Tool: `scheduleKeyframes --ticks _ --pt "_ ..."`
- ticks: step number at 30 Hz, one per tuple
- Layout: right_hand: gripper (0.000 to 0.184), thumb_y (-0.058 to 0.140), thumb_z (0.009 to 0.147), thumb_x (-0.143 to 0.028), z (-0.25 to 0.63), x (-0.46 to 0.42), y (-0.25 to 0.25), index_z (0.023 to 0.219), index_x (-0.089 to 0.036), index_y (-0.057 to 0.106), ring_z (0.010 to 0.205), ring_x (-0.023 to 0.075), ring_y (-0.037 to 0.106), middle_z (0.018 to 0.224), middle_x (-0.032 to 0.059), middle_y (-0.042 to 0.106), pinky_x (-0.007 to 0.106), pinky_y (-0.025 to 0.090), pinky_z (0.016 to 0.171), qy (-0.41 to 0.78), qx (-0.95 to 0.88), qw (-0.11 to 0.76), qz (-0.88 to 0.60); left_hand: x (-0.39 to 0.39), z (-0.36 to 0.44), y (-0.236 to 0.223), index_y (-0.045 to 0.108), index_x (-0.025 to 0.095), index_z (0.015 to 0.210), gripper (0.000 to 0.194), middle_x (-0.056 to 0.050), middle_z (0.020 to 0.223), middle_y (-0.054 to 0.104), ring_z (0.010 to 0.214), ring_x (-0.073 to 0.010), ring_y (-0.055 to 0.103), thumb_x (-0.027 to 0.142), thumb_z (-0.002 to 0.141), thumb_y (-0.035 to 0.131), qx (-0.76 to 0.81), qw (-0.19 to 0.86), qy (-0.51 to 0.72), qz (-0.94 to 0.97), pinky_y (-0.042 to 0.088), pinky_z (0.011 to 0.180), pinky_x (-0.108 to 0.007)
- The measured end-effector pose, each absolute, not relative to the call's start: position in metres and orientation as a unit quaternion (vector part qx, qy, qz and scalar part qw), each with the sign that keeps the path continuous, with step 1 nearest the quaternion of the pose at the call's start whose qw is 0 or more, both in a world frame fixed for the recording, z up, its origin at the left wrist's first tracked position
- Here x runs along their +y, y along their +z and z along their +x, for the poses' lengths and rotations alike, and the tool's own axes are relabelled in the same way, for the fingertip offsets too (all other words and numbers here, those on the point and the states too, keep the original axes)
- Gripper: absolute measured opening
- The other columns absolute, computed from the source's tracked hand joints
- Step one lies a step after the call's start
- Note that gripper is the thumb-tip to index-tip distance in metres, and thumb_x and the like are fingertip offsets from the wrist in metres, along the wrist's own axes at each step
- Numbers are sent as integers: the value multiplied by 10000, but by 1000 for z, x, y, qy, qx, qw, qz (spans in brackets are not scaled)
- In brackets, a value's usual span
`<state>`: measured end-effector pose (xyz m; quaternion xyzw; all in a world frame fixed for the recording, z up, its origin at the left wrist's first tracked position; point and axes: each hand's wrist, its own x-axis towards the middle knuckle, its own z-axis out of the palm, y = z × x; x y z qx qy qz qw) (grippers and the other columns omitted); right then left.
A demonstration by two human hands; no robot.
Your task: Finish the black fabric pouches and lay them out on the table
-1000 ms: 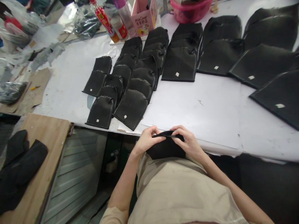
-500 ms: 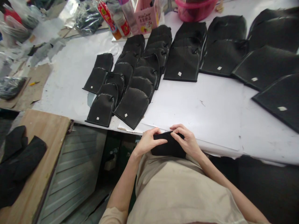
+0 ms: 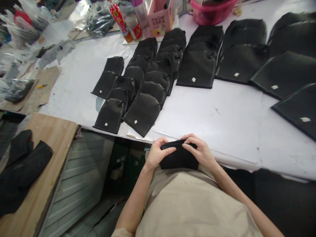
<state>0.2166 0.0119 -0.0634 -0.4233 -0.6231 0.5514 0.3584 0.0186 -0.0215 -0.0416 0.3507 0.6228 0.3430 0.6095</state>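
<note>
Between my two hands, at the table's front edge and close to my body, is a black fabric piece [image 3: 179, 159] with a folded upper edge. My left hand [image 3: 160, 152] grips its left end, thumb lying along the front and fingers behind. The upper edge toward the right is pinched by my right hand [image 3: 197, 148], between thumb and fingers. Several flat black pieces with rounded tops overlap in rows on the table beyond; the nearest black piece [image 3: 142, 113] carries a small white sticker.
White paper covers the table [image 3: 222, 121]. At the back stand a pink box [image 3: 160, 24], a red bottle [image 3: 119, 19], a jar [image 3: 134, 28] and a pink basin [image 3: 213, 13]. On the left, black cloth [image 3: 27, 171] lies on a wooden board [image 3: 58, 131].
The view has shifted slightly, so the table's contents appear a little to the right. Both hands keep hold of the black fabric piece, and its folded upper edge shows more openly.
</note>
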Motion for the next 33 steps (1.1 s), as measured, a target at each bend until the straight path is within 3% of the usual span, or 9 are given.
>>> scheduleKeyframes --ticks 18,24,29,33 --pt "262 603 898 -346 230 19 -62 689 -189 587 925 214 617 954 63 661 341 453 847 620 -590 319 -407 -19 19 -38 526 174 751 368 60 608 501 554 -85 454 384 655 813 623 615 330 353 326 530 -194" --pt "115 717 807 -289 226 16 -64 895 -228 674 1022 233 613 1087 72 641 365 468 911 551 -654 321 -408 -18 21 -33 496 179 724 403 66 620 468 558 -82 415 391 635 826 633 599 311 379 311 522 -194" --pt "15 682 836 -245 217 10 -66 833 -231 683 949 215 625 1041 57 629 347 481 853 512 -673 315 -431 -19 25 -31 499 175 723 384 68 630 444 578 -80 391 372 650 820 636 581 310 402 310 538 -193" --pt "46 673 859 -265 224 15 -59 846 -223 688 974 207 613 1053 53 623 331 473 870 580 -657 298 -377 -19 24 -36 503 172 718 375 66 630 466 591 -82 405 349 644 825 644 575 310 397 312 546 -188"
